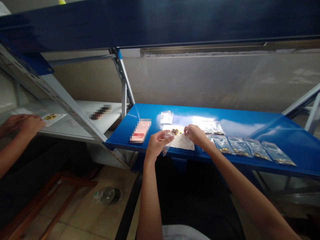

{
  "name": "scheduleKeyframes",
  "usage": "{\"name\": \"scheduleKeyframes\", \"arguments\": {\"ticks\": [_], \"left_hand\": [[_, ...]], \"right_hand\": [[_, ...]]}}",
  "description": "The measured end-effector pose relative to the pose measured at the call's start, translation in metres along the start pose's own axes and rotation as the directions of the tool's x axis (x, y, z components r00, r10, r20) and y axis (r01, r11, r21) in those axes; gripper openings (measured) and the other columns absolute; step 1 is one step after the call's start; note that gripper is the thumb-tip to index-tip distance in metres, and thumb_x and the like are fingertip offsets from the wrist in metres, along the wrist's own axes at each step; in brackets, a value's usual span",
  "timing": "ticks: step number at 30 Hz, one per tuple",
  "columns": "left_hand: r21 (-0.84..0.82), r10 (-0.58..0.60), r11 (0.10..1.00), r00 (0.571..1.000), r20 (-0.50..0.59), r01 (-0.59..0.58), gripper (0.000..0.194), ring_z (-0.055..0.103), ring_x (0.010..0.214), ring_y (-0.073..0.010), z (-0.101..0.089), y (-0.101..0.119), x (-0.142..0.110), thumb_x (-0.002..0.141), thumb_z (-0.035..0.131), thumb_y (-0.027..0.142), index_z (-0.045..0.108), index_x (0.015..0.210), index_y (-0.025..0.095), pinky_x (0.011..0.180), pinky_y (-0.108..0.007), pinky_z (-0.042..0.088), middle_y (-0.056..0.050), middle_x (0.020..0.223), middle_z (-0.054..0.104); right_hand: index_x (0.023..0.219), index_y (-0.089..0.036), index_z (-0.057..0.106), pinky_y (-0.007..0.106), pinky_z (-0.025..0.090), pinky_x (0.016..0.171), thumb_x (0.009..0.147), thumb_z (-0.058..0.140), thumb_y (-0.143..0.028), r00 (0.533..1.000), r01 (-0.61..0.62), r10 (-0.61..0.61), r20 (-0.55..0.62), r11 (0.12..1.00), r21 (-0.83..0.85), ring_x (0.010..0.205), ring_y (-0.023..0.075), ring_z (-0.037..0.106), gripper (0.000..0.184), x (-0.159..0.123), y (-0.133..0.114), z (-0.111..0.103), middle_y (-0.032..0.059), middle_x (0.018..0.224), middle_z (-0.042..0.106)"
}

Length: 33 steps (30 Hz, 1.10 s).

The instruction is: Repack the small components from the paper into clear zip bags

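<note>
My left hand (155,144) is closed on a small clear plastic bag (166,150) at the front edge of the blue table. Beside it a white sheet (185,144), cloth or paper, carries a small pile of yellow and dark brown pieces (175,131). Over the sheet's right side is my right hand (196,134), fingers pinched together; whatever they hold is hidden. To the right lie several clear zip bags (257,150) with similar pieces inside. Flat clear bags (166,117) rest behind the pile.
A pink stack (140,130), partly pixelated, sits on the blue table (250,123) at left. A blue shelf (160,25) spans overhead, with a slanted metal post (75,106) at left. Another person's hands (28,126) work at a white shelf. A large bottle (110,195) is on the floor.
</note>
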<state>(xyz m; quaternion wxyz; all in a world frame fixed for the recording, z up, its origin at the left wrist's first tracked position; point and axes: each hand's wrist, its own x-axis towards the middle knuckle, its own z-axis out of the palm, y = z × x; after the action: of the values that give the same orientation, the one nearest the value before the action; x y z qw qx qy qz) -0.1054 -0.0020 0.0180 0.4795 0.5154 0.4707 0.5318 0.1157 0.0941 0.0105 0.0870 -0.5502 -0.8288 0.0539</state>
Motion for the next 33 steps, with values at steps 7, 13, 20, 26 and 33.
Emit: {"name": "scheduleKeyframes", "arguments": {"ticks": [7, 13, 20, 26, 33], "left_hand": [[0.010, -0.005, 1.000, 1.000, -0.008, 0.005, 0.053, 0.071, 0.103, -0.0264, -0.001, 0.000, 0.000, 0.077, 0.085, 0.048, 0.074, 0.118, 0.017, 0.085, -0.032, 0.055, -0.011, 0.112, 0.077], [-0.004, -0.009, 1.000, 1.000, -0.007, 0.009, 0.054, 0.071, 0.105, -0.0276, -0.001, 0.002, -0.001, 0.076, 0.086, 0.048, 0.074, 0.118, 0.016, 0.085, -0.033, 0.055, -0.012, 0.112, 0.077], [-0.006, -0.030, 1.000, 0.999, 0.015, 0.030, 0.052, 0.073, 0.102, -0.0276, 0.001, 0.004, -0.001, 0.075, 0.086, 0.047, 0.075, 0.116, 0.017, 0.084, -0.033, 0.056, -0.012, 0.108, 0.078], [0.000, 0.017, 1.000, 0.997, 0.071, -0.017, 0.049, 0.072, 0.101, -0.0266, 0.006, 0.000, -0.001, 0.078, 0.084, 0.046, 0.075, 0.117, 0.017, 0.083, -0.032, 0.055, -0.010, 0.103, 0.078], [-0.050, 0.027, 0.999, 0.991, 0.132, -0.020, 0.051, 0.072, 0.105, -0.0279, 0.005, 0.001, -0.003, 0.078, 0.085, 0.044, 0.075, 0.119, 0.016, 0.087, -0.034, 0.056, -0.012, 0.111, 0.078]], "right_hand": [[0.108, -0.013, 0.073, 0.028, 0.043, 0.073, 0.092, 0.065, -0.018, 0.999, 0.008, -0.003, -0.050, 0.997, 0.082, 0.090, 0.0231, 0.066, 0.018, 0.000, 0.016, -0.002, 0.0131, 0.103, 0.074], [0.088, -0.013, 0.075, 0.028, 0.041, 0.069, 0.092, 0.058, -0.012, 1.000, 0.022, -0.022, -0.005, 0.995, 0.099, 0.085, 0.0237, 0.067, 0.017, -0.002, 0.018, 0.000, 0.0130, 0.089, 0.075], [0.090, -0.014, 0.073, 0.028, 0.043, 0.066, 0.092, 0.061, -0.022, 0.993, 0.100, -0.070, -0.095, 0.925, 0.367, 0.076, 0.0197, 0.065, 0.014, -0.008, -0.001, -0.027, 0.0089, 0.085, 0.074], [0.088, -0.018, 0.075, 0.029, 0.050, 0.072, 0.091, 0.065, -0.030, 0.928, 0.356, -0.344, -0.145, 0.703, 0.616, 0.077, 0.0174, 0.067, 0.016, -0.021, -0.047, -0.066, 0.0055, 0.087, 0.076], [0.095, -0.019, 0.080, 0.028, 0.050, 0.073, 0.093, 0.063, -0.028, 0.927, 0.353, -0.358, -0.116, 0.723, 0.594, 0.080, 0.0190, 0.070, 0.019, -0.013, -0.039, -0.061, 0.0060, 0.091, 0.079]]}}
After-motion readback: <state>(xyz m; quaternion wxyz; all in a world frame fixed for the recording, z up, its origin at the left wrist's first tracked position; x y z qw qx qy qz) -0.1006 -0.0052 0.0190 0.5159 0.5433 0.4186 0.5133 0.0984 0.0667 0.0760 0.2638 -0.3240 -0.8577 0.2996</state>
